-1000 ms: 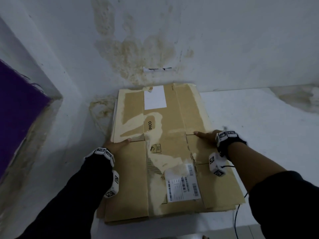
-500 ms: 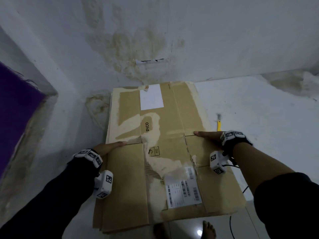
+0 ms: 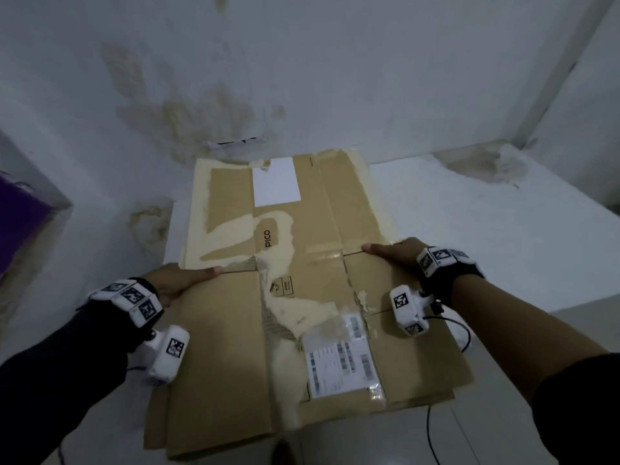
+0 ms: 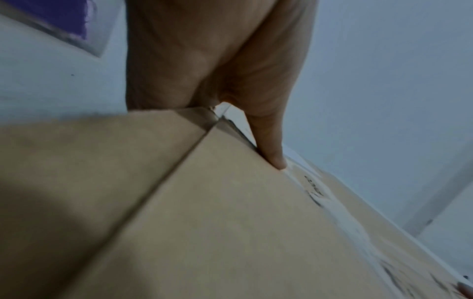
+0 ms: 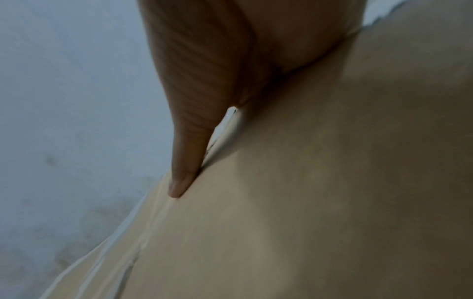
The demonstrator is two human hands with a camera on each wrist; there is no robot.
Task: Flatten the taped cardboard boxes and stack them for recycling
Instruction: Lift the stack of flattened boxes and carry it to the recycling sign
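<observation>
1. The flattened cardboard stack [image 3: 302, 297] is held over the white ledge [image 3: 486, 229] by the stained wall (pretty grubby).
2. Its edges are pinched by the left hand [image 3: 177, 280] and right hand [image 3: 396, 253], thumbs on top.

**Counts in view**

One stack of flattened boxes [image 3: 231, 330]; its layers cannot be counted for certain. Two labels on top: one blank white label [image 3: 276, 182], one barcode label [image 3: 342, 367]. Two hands: left [image 3: 181, 280], right [image 3: 394, 251]. One foot [image 3: 283, 453].
</observation>
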